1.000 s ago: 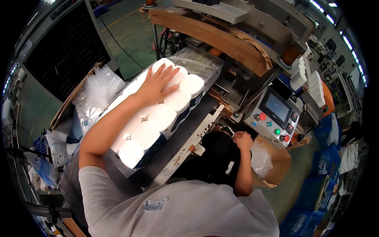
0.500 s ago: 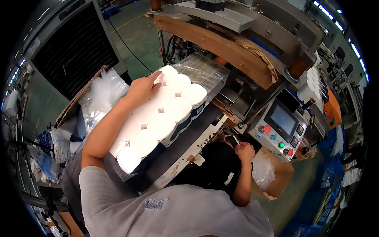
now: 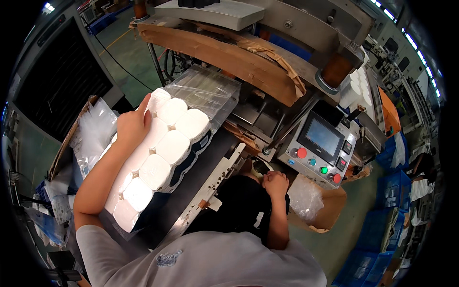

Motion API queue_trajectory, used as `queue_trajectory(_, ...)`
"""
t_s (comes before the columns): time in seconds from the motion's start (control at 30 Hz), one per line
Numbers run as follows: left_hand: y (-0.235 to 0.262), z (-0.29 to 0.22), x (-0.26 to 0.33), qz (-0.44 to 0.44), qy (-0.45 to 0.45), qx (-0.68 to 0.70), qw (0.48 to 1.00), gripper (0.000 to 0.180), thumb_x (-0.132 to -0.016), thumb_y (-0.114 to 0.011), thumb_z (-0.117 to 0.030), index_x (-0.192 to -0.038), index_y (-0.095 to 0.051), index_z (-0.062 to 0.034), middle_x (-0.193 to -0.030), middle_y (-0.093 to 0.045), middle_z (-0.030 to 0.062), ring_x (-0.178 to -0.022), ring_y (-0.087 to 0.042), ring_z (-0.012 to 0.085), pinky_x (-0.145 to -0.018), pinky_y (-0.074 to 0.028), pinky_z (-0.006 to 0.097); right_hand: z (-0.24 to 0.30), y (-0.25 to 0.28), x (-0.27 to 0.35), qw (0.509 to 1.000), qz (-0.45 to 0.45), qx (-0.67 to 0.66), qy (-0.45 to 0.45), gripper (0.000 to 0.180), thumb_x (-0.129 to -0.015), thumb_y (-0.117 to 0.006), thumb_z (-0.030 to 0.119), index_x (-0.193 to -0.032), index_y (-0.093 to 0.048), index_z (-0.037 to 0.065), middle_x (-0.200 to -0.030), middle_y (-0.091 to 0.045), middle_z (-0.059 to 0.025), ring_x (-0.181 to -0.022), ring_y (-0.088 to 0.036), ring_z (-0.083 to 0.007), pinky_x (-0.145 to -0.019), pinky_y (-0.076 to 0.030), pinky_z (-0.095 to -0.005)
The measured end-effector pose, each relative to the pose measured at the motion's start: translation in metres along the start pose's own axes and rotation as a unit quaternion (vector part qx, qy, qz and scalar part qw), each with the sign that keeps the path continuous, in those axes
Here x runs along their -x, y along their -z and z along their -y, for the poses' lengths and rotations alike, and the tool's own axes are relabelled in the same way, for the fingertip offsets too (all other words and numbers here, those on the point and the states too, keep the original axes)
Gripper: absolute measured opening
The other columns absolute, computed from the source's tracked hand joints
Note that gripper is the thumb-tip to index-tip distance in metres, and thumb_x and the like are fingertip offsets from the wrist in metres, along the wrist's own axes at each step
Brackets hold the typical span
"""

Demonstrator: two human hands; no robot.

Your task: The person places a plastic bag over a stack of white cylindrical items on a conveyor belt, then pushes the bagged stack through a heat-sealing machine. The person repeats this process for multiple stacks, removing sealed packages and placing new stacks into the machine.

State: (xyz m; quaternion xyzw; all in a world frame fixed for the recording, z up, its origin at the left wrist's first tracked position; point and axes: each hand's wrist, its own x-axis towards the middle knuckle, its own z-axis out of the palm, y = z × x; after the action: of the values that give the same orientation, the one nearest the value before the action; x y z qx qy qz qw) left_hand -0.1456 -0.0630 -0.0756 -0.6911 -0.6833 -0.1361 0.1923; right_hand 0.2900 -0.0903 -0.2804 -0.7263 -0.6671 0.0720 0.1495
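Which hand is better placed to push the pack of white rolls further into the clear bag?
Probably the left hand: it rests on the white rolls by the clear bag. The right hand is down by the machine's edge.

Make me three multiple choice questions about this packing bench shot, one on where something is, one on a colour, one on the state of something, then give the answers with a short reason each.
1. Where does the left hand rest?
A. on the pack of white paper rolls
B. on the control panel
C. on the blue crates

2. What colour is the large round button at the left end of the control panel?
A. yellow
B. red
C. white

3. How is the right hand?
A. spread flat on the screen
B. holding a roll
C. closed in a loose fist by the machine's edge

Answers:
1 A, the palm lies on the rolls' tops at the far left side of the pack.
2 B, a red button sits beside the screen's lower left.
3 C, the fingers are curled in below the panel; nothing is plainly seen in them.
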Motion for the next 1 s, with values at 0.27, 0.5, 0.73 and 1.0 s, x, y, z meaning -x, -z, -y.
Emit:
queue_trajectory(0.27, -0.001, -0.008, -0.018, 0.007, -0.007, -0.019, 1.0, 0.052, -0.081, -0.051, -0.018, -0.132, -0.043, -0.0117, -0.054, -0.058, 0.0112, -0.046, -0.056, 0.0287, -0.046, -0.045, 0.042, 0.015, 0.011, 0.003, 0.999, -0.013, -0.048, 0.009, 0.023, -0.072, -0.065, 0.029, -0.086, -0.071, 0.012, -0.092, -0.066, -0.0064, -0.092, -0.058, -0.0277, -0.082, -0.044, -0.0408)
queue_trajectory(0.5, -0.024, -0.027, -0.057, 0.074, 0.043, 0.04, 0.996, 0.058, -0.084, -0.047, -0.019, -0.139, -0.03, -0.0071, -0.066, -0.063, 0.0132, -0.058, -0.06, 0.0314, -0.054, -0.046, 0.044, 0.033, 0.037, 0.001, 0.995, 0.097, 0.021, -0.017, 0.027, -0.075, -0.065, 0.031, -0.091, -0.07, 0.011, -0.092, -0.066, -0.0097, -0.09, -0.059, -0.0313, -0.081, -0.046, -0.0419)
queue_trajectory(0.73, 0.049, 0.059, 0.005, 0.153, 0.066, 0.412, 0.896, 0.039, -0.09, -0.048, -0.012, -0.129, -0.047, -0.0069, -0.11, -0.06, 0.0117, -0.098, -0.058, 0.0218, -0.082, -0.047, 0.03, 0.011, 0.018, 0.005, 0.996, 0.081, 0.011, -0.028, 0.027, -0.075, -0.065, 0.034, -0.093, -0.07, 0.014, -0.096, -0.066, -0.0098, -0.093, -0.058, -0.0311, -0.082, -0.046, -0.0421)
queue_trajectory(1.0, -0.112, 0.394, 0.221, 0.022, 0.643, 0.229, 0.73, 0.032, -0.08, -0.052, -0.018, -0.106, -0.059, -0.0008, -0.11, -0.058, 0.023, -0.099, -0.058, 0.0373, -0.082, -0.046, 0.048, 0.004, 0.0, -0.009, 0.998, 0.056, -0.02, 0.023, 0.029, -0.074, -0.065, 0.034, -0.093, -0.07, 0.013, -0.093, -0.066, -0.0121, -0.09, -0.06, -0.0322, -0.079, -0.047, -0.0427)
